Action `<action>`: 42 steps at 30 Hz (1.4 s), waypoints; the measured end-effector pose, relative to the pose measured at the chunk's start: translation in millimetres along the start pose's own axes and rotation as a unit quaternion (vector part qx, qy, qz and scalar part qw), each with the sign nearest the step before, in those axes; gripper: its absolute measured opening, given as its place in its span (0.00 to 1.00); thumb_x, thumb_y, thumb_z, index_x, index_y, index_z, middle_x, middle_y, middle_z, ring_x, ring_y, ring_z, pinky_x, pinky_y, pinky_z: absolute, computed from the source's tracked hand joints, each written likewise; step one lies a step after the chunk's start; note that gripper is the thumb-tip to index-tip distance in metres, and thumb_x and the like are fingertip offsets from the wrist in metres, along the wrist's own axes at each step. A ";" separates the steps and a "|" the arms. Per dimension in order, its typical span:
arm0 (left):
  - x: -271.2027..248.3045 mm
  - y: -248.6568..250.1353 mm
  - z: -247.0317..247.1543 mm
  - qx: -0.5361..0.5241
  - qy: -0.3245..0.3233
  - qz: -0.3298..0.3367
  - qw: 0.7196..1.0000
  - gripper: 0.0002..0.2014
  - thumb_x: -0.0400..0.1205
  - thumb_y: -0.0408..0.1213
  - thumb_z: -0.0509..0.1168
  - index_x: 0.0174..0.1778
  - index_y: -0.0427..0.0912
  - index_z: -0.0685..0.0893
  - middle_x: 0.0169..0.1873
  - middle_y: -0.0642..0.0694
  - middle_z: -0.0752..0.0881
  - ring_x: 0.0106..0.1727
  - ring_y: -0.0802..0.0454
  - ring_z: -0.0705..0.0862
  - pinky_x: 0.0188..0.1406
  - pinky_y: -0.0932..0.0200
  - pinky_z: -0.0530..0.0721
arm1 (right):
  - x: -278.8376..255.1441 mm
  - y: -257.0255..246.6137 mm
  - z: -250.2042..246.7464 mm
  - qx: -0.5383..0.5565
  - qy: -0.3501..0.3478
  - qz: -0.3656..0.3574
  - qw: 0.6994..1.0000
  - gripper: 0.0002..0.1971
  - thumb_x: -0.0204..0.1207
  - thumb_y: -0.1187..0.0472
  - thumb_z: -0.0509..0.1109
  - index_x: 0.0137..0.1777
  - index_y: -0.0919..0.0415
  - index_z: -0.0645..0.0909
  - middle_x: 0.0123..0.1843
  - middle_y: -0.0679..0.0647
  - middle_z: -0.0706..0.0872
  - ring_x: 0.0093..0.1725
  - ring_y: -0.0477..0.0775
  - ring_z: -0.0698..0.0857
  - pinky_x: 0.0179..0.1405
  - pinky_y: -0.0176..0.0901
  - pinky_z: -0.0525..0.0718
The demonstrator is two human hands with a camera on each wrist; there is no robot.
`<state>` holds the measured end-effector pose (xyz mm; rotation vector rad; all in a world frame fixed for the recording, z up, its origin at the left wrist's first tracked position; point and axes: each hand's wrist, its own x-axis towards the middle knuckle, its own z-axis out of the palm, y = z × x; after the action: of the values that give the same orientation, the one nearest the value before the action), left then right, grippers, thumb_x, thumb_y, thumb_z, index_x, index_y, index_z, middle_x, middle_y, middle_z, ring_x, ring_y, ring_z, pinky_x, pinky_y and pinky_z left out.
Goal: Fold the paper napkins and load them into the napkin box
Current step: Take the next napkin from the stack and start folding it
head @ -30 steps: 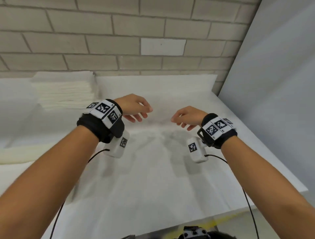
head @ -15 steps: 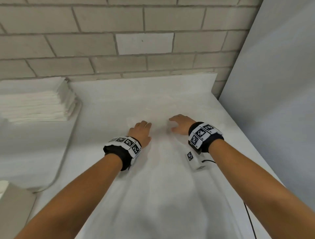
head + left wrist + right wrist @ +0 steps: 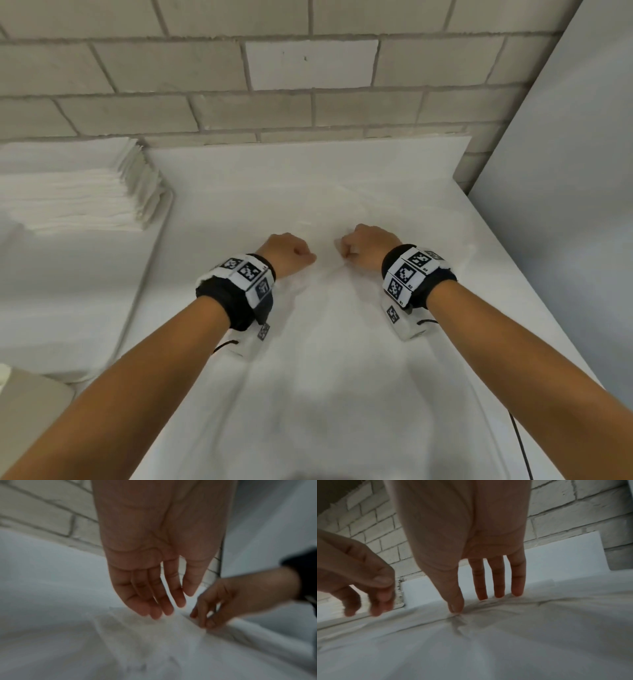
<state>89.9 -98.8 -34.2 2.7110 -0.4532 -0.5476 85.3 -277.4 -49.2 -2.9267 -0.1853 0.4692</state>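
A thin white paper napkin (image 3: 325,346) lies spread on the white table between my forearms. My left hand (image 3: 289,253) hangs over its far edge. In the left wrist view its fingers (image 3: 155,613) are nearly straight and relaxed, with the tips brushing the napkin (image 3: 145,642). My right hand (image 3: 363,246) is a hand's width to the right. In the right wrist view it (image 3: 456,609) pinches the napkin (image 3: 505,642) between thumb and forefinger, and creases fan out from the pinch. Its other three fingers (image 3: 499,593) point straight down.
A thick stack of white napkins (image 3: 78,195) sits at the back left on a raised white board. A beige object (image 3: 30,411) pokes in at the lower left. A brick wall (image 3: 308,102) closes the back, and a grey panel (image 3: 565,205) the right.
Both hands have come down from the air onto the napkin. Half a second ago they lay flat on it; now the fingers bend down at its far edge and the right pinches it.
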 end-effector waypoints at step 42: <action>-25.5 1.0 -35.4 -0.636 0.164 0.030 0.753 0.11 0.80 0.36 0.68 0.55 0.35 0.84 0.53 0.39 0.88 0.53 0.45 0.88 0.57 0.47 0.84 | -33.2 -26.9 -60.0 0.586 0.065 -0.067 0.805 0.24 0.73 0.61 0.75 0.68 0.54 0.73 0.60 0.58 0.83 0.58 0.55 0.85 0.49 0.47 0.87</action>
<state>82.3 -81.0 5.0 1.3860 0.0038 -0.1843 70.6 -265.0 22.0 -1.6898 -0.0406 0.2110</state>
